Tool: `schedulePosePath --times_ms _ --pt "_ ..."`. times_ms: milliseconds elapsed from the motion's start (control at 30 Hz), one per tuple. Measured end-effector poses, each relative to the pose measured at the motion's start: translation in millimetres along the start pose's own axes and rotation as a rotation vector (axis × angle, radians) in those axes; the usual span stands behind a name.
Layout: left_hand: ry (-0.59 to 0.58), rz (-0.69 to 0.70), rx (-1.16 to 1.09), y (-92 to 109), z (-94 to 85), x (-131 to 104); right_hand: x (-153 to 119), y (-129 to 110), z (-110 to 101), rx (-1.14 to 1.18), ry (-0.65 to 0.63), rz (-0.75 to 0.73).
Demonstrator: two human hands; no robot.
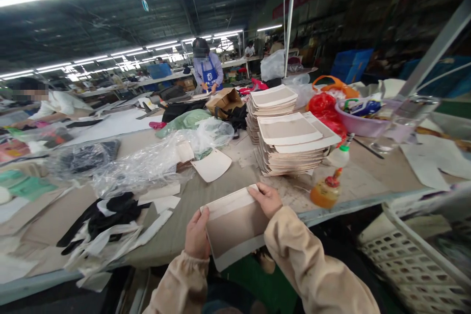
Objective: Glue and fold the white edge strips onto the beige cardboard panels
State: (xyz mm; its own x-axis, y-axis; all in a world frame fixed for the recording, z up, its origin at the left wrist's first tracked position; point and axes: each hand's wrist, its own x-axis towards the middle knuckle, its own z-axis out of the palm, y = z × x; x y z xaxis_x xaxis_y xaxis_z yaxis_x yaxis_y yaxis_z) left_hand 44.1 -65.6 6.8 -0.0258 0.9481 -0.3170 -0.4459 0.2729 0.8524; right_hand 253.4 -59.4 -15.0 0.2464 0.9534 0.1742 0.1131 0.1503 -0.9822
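Between my two hands I hold a flat, pale panel (237,233) with a beige-brown middle and whitish borders, tilted over the table's front edge. My left hand (197,235) grips its left side, thumb on the upper face. My right hand (267,199) pinches its top right corner, thumb on top. Beyond it stand a front stack of similar panels (290,157) and a second stack of panels (274,98) behind. A single cream panel (212,165) lies on the table, partly beside clear plastic wrapping.
An orange-filled bottle with a red cap (326,190) and a green-capped bottle (340,156) stand right of the stacks. Farther right are a lilac basin (362,125) and a white plastic basket (412,260). Black scraps (114,216) lie left. Across the table, a person in a blue apron (209,71) works.
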Motion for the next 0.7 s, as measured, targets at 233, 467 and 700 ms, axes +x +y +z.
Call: schedulePosePath --times_ms 233,467,700 --pt "-0.001 0.021 0.021 -1.1 -0.2 1.1 0.7 -4.0 1.8 0.085 -0.011 0.021" --pt "-0.081 0.000 0.136 17.4 -4.7 -2.9 -12.9 -4.6 12.2 0.170 0.050 0.213" --pt "-0.038 -0.116 0.231 22.2 -59.2 -42.1 -88.1 -26.8 36.0 0.333 0.013 0.515"
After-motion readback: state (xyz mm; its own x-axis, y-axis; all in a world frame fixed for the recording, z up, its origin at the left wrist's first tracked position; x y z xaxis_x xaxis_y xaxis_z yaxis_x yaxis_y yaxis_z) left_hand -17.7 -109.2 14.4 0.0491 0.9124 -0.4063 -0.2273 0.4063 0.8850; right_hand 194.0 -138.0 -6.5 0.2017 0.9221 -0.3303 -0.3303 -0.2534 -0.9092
